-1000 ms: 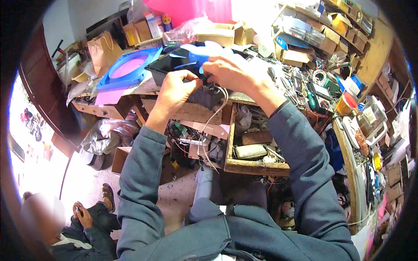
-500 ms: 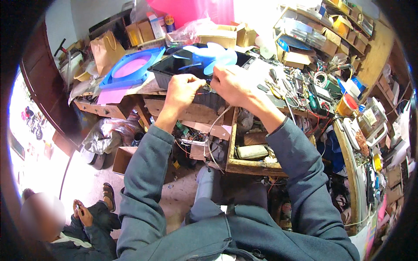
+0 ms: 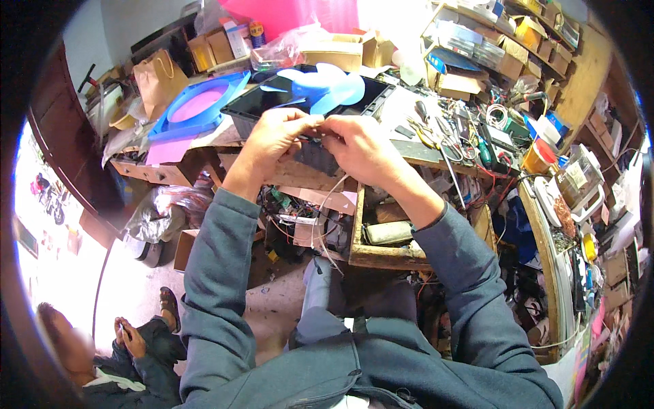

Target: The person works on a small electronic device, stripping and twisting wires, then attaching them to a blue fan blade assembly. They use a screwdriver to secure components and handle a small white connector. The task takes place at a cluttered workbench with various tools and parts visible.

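Note:
My left hand [image 3: 272, 140] and my right hand [image 3: 368, 153] meet fingertip to fingertip at the front edge of a black plastic crate [image 3: 238, 123]. Both hands are closed in a pinch on thin wire, mostly hidden by the fingers. A pale cable [image 3: 325, 211] hangs from below my right hand, past the bench front. Just beyond my fingers, a blue fan blade [image 3: 328, 88] rests on the crate. Left of the crate lies a blue square frame [image 3: 167, 126] with a round opening.
Pliers [image 3: 427, 138], screwdrivers and tangled leads crowd the bench at right. An open wooden drawer [image 3: 388, 258] juts out below my right forearm. A paper bag [image 3: 159, 82] stands at the back left. A seated person [image 3: 129, 337] is at the lower left.
My hands have drawn together, with fingertips now meeting; coloured wire ends that showed between them are covered. The whole view has shifted slightly.

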The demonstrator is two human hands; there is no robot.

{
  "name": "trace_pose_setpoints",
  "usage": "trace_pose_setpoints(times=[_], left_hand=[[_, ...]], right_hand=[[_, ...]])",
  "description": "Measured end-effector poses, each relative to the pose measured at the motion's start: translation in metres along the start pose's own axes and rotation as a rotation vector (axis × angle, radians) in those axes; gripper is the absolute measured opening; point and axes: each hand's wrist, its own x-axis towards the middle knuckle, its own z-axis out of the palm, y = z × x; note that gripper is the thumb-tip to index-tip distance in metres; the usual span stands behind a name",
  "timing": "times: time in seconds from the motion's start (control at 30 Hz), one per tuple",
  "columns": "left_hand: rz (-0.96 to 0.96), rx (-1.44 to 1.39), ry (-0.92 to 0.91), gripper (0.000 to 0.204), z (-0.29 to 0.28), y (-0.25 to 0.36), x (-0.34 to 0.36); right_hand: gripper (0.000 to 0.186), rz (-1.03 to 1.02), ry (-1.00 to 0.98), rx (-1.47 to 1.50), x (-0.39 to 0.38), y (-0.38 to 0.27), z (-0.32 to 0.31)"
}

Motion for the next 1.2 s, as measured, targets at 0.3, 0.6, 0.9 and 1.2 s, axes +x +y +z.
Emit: trace_pose_setpoints(times=[0.3, 0.6, 0.9, 1.2], left_hand=[[-0.091, -0.087, -0.032, 0.022, -0.007, -0.008, -0.005], [0.654, 0.648, 0.186, 0.020, -0.003, -0.015, 0.010], [0.792, 0.853, 0.490, 0.015, 0.015, -0.012, 0.000], [0.630, 0.888, 0.373, 0.013, 0.017, -0.001, -0.012]], right_hand=[[0.029, 0.095, 0.055, 0.028, 0.008, 0.011, 0.005], [0.026, -0.128, -0.092, 0.244, 0.037, 0.034, 0.001], [0.039, 0.236, -0.395, 0.742, 0.059, 0.053, -0.004], [0.034, 0.277, -0.199, 0.758, 0.050, 0.059, -0.001]])
